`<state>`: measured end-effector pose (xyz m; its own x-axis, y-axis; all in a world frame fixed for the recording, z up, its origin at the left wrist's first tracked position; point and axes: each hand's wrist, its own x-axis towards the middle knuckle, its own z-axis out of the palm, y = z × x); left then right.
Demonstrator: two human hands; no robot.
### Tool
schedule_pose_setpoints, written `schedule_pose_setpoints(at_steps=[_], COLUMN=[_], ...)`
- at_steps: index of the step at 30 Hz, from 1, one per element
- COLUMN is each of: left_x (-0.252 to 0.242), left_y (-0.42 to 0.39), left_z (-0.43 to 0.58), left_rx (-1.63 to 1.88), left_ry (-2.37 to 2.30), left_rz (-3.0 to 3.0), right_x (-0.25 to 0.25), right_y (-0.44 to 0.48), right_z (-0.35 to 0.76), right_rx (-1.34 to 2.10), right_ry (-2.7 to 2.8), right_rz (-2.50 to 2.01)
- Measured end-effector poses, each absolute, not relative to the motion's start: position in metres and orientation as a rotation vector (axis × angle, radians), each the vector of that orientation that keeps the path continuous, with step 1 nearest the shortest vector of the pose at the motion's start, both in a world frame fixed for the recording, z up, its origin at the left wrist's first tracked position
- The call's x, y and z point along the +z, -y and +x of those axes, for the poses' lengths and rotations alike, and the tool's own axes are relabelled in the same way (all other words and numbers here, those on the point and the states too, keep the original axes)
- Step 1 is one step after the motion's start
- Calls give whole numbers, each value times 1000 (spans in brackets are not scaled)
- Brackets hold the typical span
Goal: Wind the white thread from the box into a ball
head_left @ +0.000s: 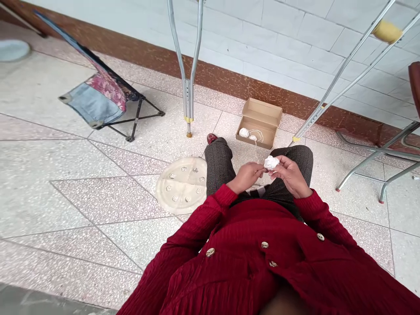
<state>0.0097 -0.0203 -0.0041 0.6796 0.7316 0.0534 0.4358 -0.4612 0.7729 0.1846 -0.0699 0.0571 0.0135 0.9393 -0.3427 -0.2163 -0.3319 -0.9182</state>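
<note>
I sit in a red buttoned cardigan with my knees ahead of me. My right hand is curled around a small white ball of thread held above my lap. My left hand pinches at the ball's left side, fingers closed on it or on its strand. A thin white thread runs from the ball toward an open cardboard box on the floor ahead, which holds two white thread balls. A round cream tray with several small white pieces lies on the floor by my left knee.
One metal crutch leans on the tiled wall ahead, another crutch slants at the right. A folding stool with patterned fabric stands at the left. Metal chair legs are at the right. The floor is speckled tile.
</note>
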Motion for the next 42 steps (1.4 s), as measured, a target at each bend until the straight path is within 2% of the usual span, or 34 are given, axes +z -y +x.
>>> schedule_pose_setpoints(at_steps=[7,9,11,14,16,21,25,29,35,39,42], left_x=[4,10,16,21,20,6,-6,-17,-21,-1,18], left_y=[47,41,30,12,5,15,28,28,31,41,37], left_z=[-3,-9,-16,-22,-22,-5,4,-5,-18,-15,-15], left_rx=[371,415,436,475,536,559,534,494,441,414,498], left_ry=[-773,-781,-782,-761,-761,-860,-925,-955,-1006,-914,-847], left_rz=[2202,2297,2388,2423,2332,1912,1638,1740,1970,2147,2224], right_x=[1,-15,-22,-11,4,28,31,37,46,17,-13], right_y=[50,56,66,80,84,80,79,77,41,22,34], right_z=[211,207,197,182,177,173,168,169,195,203,190], right_rx=[983,1050,1296,1696,1771,1601,1632,1650,1426,1203,1226], right_ry=[1130,1334,1436,1271,1113,942,835,787,833,1061,1230], right_rz=[-1655,-1670,-1562,-1317,-1229,-1224,-1205,-1218,-1355,-1493,-1545])
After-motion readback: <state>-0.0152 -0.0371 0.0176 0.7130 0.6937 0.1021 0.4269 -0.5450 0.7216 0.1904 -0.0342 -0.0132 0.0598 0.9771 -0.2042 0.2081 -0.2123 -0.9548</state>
